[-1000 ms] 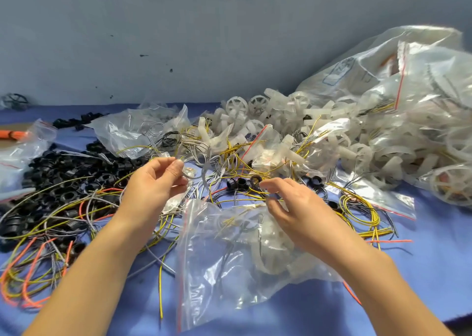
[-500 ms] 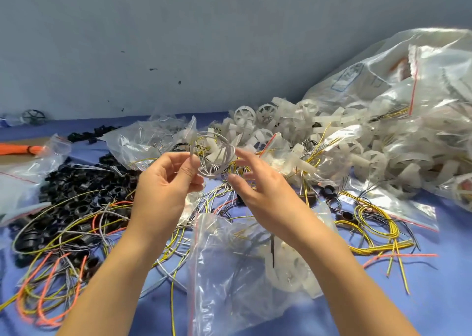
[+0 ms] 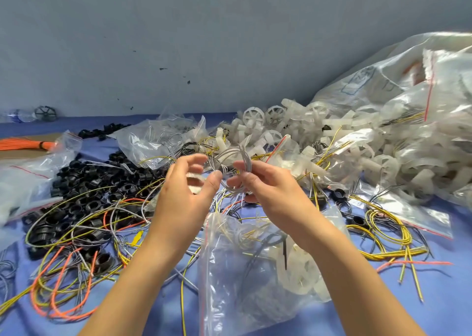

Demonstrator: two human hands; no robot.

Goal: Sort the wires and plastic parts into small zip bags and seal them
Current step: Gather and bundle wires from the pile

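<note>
Above the table (image 3: 447, 297), between my hands, hangs a coil of grey wire (image 3: 229, 157). My right hand (image 3: 268, 190) pinches one side and my left hand (image 3: 186, 192) curls round the other. I judge I'm gathering it; next it must go down into the zip bag (image 3: 229, 297) just beneath, which holds wires and white plastic wheels (image 3: 298, 277). Filled bags (image 3: 421, 131) are heaped on the right.

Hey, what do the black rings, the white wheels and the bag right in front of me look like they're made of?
Black rings: probably moulded plastic, semi-gloss, with dull highlights on the rims.
White wheels: milky, slightly see-through plastic with moulded spokes.
Bag: thin clear plastic film, glossy and creased. The contents show through it, and a red strip runs along one edge.
</note>
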